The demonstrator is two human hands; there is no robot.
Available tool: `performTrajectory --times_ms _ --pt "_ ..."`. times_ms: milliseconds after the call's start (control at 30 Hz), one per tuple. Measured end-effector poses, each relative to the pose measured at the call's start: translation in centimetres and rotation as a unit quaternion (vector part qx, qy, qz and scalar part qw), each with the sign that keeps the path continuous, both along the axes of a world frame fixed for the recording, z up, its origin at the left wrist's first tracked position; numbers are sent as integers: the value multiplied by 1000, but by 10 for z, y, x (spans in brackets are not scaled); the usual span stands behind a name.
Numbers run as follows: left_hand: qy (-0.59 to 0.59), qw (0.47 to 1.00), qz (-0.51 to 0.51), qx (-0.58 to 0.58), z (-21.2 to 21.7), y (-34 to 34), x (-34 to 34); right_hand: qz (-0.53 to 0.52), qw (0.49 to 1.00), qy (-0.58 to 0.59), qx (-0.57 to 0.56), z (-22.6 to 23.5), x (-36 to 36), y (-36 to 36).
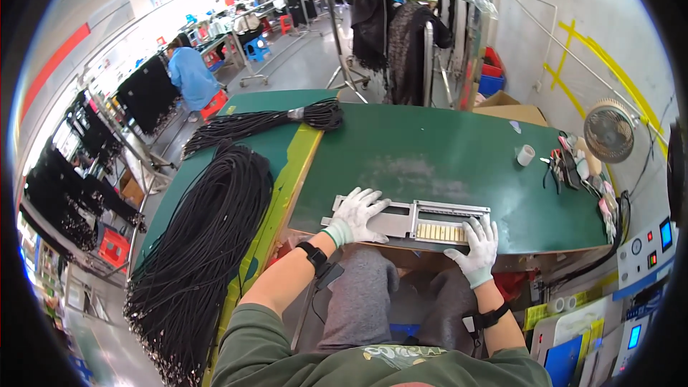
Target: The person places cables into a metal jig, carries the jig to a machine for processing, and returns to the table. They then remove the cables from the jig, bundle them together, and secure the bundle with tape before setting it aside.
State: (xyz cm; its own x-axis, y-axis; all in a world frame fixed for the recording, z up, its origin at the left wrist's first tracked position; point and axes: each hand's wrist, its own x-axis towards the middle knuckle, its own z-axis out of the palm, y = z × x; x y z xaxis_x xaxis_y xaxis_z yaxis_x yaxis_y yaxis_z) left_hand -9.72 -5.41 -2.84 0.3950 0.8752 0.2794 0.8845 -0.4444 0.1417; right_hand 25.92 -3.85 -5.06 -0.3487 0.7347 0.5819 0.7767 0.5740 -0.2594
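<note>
Head camera: the white-gloved left hand (355, 216) lay flat with its fingers spread over the left part of a long metal frame (398, 226), clasping nothing. The white-gloved right hand (476, 249) had its fingers fanned out at the frame's right end, likewise clasping nothing; how firmly either one pressed, I cannot tell. Between the two hands, just beside the right fingertips, a row of gold-coloured blocks (439, 233) sat in the frame's right section. Under the frame was the near edge of a green table (401, 136). To the left of the left hand ran a yellow strip (290, 172), and beyond it lay a big heap of black cords (208, 236), with a smaller tied bundle (265, 125) farther ahead. Well ahead and right of the right hand stood a tape roll (525, 155), near some pliers (555, 173); a round fan (608, 131) stood past these.
</note>
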Motion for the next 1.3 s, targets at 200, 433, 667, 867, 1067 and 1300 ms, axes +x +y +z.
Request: performTrajectory --times_ms 200,433,667,867,1067,1300 --pt "-3 1000 -6 22 1 4 0 1 1000 3 11 0 -1 1" --pt "-24 999 -25 29 13 3 1 17 1000 3 -2 7 -2 4" --pt "-22 999 -25 24 13 4 13 -16 1000 -6 -20 -2 6 3" --pt "-9 999 -8 33 12 4 17 -17 1000 -1 -22 -8 8 2" --pt "-6 999 -10 38 20 0 9 1 1000 4 -26 3 -3 1" --pt "-11 999 -7 39 11 4 12 12 1000 2 -1 1 3 2"
